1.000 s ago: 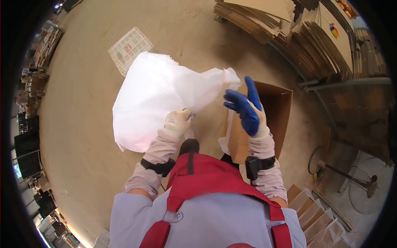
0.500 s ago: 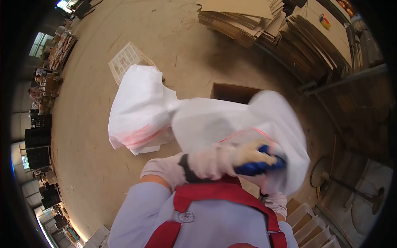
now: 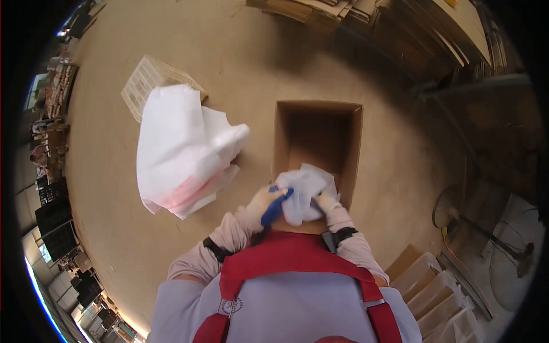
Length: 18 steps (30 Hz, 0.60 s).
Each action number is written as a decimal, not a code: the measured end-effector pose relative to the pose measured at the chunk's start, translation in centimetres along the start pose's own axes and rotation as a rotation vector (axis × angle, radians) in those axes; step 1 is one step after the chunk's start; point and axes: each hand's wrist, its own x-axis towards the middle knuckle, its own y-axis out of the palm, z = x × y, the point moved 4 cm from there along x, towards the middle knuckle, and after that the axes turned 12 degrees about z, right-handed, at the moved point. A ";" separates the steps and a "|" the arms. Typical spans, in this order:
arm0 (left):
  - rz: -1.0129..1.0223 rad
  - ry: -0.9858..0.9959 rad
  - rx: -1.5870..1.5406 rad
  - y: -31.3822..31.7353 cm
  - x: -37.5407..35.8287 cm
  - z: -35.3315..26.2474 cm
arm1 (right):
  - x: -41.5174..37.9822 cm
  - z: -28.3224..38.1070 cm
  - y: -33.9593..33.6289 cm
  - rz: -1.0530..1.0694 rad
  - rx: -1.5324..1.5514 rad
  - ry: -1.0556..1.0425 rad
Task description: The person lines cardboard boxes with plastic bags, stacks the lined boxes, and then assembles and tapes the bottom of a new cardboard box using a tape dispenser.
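A crumpled white plastic bag [image 3: 307, 191] is bunched between my two gloved hands, above the near end of an open cardboard box [image 3: 359, 137]. My left hand [image 3: 272, 201], in a pale glove with blue on its palm side, grips the bag's left edge. On the other side my right hand [image 3: 327, 202] is closed on the bag, slightly blurred, with some fingertips hidden in its folds. The far part of the box shows bare brown walls. To the left, a pile of white bags with pinkish-red bands [image 3: 177, 148] is draped over something hidden.
A pale lattice crate [image 3: 140, 86] sticks out behind the bag pile. Flattened cardboard stacks [image 3: 440, 34] stand at the far right. A fan-like round stand [image 3: 480, 231] is on the right, and upright translucent dividers or bins [image 3: 429, 291] are at the lower right.
The large, spread-out white bag has been gathered into a small bundle. My hands have come down over the box, my left hand moving leftward, and the box's opening now shows.
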 end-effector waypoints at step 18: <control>-0.141 0.163 -0.057 -8.9 3.7 -1.9 | -10.0 -2.4 -16.7 -0.257 1.838 -0.562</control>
